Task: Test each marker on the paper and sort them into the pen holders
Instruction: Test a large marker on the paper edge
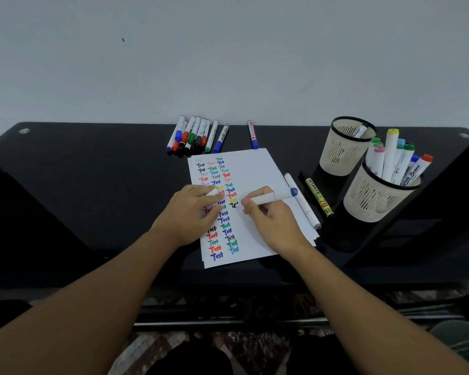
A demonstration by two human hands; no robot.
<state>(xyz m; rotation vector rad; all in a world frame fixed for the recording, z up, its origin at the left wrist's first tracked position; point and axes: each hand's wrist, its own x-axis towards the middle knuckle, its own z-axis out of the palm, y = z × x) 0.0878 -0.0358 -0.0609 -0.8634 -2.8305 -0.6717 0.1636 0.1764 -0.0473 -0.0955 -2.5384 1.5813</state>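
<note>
my right hand (271,220) has its fingers curled tight round a white marker (271,197), pinched near the writing end, blue end cap pointing away to the right of the knuckles. its tip sits on the paper (255,169) just left of my right fingertips, beside a half-written black "te". my left hand (190,212) lies on the paper's left columns, fingers curled round a small white piece that pokes out past the fingertips, looks like the marker's cap (211,192) but i can't tell for sure. between and under both hands the sheet carries rows of "test" in black, red, green, blue and yellow. just right of my right knuckles a second white marker (302,201) lies along the paper's edge, and beside that a yellow-labelled black marker (319,197) lies on the black desk (92,171). further right of that hand stand two beige mesh pen holders: the near pen holder (374,201) is packed with upright markers, caps green, yellow, pink, blue and red; the far pen holder (344,147) shows one marker leaning inside. well beyond my left fingertips, at the desk's back edge, a row of loose markers (195,135) lies side by side, with a single blue-capped marker (253,134) apart from them, its cap touching the paper's top edge.
</note>
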